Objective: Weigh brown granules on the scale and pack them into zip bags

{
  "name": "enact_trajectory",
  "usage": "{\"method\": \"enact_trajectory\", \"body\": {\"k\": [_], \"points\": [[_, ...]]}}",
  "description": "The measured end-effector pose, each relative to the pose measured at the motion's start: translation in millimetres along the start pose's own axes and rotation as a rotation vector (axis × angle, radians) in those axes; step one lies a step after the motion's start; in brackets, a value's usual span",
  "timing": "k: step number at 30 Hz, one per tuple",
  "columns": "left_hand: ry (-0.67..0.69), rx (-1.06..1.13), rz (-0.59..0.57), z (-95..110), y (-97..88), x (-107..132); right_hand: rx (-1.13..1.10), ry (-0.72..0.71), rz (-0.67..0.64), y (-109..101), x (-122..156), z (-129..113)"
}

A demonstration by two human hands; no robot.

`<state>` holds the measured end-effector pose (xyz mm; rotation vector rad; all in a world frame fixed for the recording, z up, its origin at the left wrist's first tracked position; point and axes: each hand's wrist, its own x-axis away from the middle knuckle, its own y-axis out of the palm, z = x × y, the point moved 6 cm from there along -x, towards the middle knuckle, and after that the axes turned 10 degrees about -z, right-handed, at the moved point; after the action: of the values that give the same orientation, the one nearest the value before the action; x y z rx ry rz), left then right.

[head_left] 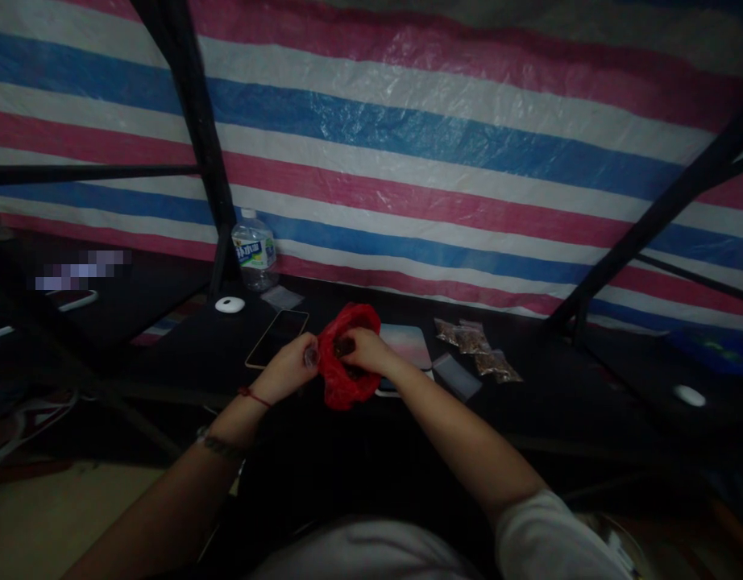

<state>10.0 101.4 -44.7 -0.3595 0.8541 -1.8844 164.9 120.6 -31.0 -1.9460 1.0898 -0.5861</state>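
A red plastic bag [347, 393] is held up with its mouth spread, over the front edge of the dark table. My left hand [292, 366] is closed on the bag's left rim; something small and clear shows by its fingers. My right hand [367, 352] reaches into the mouth of the bag with its fingers drawn together. Something dark is at those fingertips, too dim to name. Behind my right hand lies a flat pastel-coloured pad [411, 342]. Small clear plastic bags [459, 376] lie to its right, near several sealed packets of brown bits [473, 338].
A phone [279, 338] lies left of the red bag. Behind it are a white oval case [230, 304], more clear bags [282, 298] and a plastic bottle [255, 254]. Dark metal posts [196, 121] flank the table before a striped sheet [408, 145]. Another white oval object [689, 395] lies right.
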Motion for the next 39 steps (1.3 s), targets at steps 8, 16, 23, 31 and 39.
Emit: {"method": "enact_trajectory", "body": {"k": [8,16,23,31,39], "points": [[-0.057,-0.066,0.018,1.4,-3.4,0.6,-0.005,-0.092,-0.01,3.9,-3.5,-9.1],[-0.03,-0.011,0.069,-3.9,-6.5,-0.5,0.067,-0.168,0.001,3.8,0.4,-13.6],[-0.042,-0.032,0.089,2.1,-6.3,0.9,0.173,-0.152,-0.015,7.2,-7.0,-18.5],[-0.003,-0.006,0.008,-4.9,-4.3,-0.9,0.061,-0.104,0.011,6.0,-9.2,-9.6],[-0.023,-0.081,0.022,-8.4,-4.8,-1.7,-0.122,-0.128,0.072,3.7,-5.3,-3.8]]}}
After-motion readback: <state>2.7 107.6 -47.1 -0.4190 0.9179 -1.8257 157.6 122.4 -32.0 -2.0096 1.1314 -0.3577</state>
